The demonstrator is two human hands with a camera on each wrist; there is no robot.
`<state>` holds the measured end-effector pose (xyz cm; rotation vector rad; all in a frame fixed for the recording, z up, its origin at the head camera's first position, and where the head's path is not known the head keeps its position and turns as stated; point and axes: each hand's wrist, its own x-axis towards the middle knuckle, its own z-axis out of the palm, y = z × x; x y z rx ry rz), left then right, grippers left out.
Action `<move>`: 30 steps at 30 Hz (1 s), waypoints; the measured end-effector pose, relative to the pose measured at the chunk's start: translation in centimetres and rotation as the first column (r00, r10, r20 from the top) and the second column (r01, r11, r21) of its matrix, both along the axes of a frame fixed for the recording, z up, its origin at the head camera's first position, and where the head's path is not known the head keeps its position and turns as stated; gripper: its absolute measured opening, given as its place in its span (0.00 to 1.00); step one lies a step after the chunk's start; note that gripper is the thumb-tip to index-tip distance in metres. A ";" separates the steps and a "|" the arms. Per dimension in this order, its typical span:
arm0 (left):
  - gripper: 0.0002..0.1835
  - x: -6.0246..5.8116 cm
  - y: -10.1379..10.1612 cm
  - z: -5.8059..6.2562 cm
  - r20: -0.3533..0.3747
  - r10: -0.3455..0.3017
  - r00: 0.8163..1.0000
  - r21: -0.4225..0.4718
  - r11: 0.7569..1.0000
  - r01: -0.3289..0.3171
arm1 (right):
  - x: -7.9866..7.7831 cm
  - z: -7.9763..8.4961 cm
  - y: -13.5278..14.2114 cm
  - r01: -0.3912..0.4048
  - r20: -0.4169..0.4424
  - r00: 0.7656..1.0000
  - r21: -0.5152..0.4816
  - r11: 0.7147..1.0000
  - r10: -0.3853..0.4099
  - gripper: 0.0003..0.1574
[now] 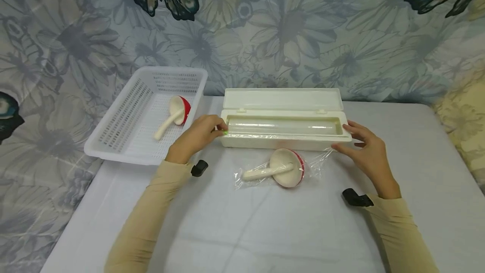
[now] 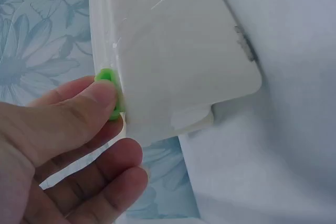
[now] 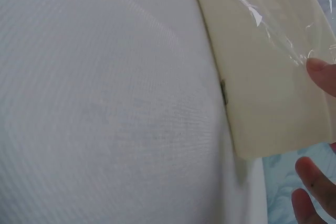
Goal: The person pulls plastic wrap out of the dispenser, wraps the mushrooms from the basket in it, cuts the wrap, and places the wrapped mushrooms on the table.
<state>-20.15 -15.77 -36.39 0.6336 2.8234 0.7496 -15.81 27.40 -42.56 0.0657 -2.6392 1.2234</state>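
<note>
White cloth (image 1: 227, 222), left fingers (image 2: 81, 114) tight on green tab (image 2: 106, 74), right fingers (image 1: 359, 132) around box end (image 3: 283, 114)

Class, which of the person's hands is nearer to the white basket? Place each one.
Left. The left hand is beside the basket, at the box's basket-side end; the right hand is at the box's opposite end, well away from the basket.

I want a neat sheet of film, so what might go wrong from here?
The clear film looks creased near the right hand and may cling to itself. The film dispenser may slide if the left hand tugs the green slider it pinches. The plastic-wrapped ladle lies just in front, so it may get in the way.
</note>
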 end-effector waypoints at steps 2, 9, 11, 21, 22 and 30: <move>0.10 0.2 -0.1 -0.2 -0.027 -0.007 1.000 0.018 1.000 0.007 | 0.0 0.2 0.1 -0.014 -0.014 1.000 0.014 1.000 0.015 0.40; 0.19 0.9 0.9 -0.4 -0.133 -0.022 0.991 -0.027 0.999 0.019 | 0.2 0.9 -0.1 -0.061 -0.018 0.998 0.055 0.997 0.062 0.31; 0.19 0.9 1.4 -0.6 -0.172 -0.036 0.984 -0.042 0.999 0.029 | 0.3 1.2 -0.1 -0.079 0.004 0.997 0.056 0.995 0.079 0.23; 0.04 0.8 2.4 -2.0 -0.325 -0.069 0.943 -0.075 0.996 0.047 | 1.1 2.4 -0.1 -0.129 0.002 0.992 0.087 0.988 0.129 0.07; 0.04 0.9 2.4 -2.1 -0.328 -0.069 0.942 -0.078 0.996 0.046 | 1.3 2.4 -0.1 -0.119 -0.012 0.993 0.082 0.989 0.120 0.07; 0.03 1.5 2.7 -2.3 -0.357 -0.112 0.927 -0.109 0.991 0.077 | 2.1 2.6 -0.3 -0.095 -0.075 0.992 0.032 0.995 0.097 0.05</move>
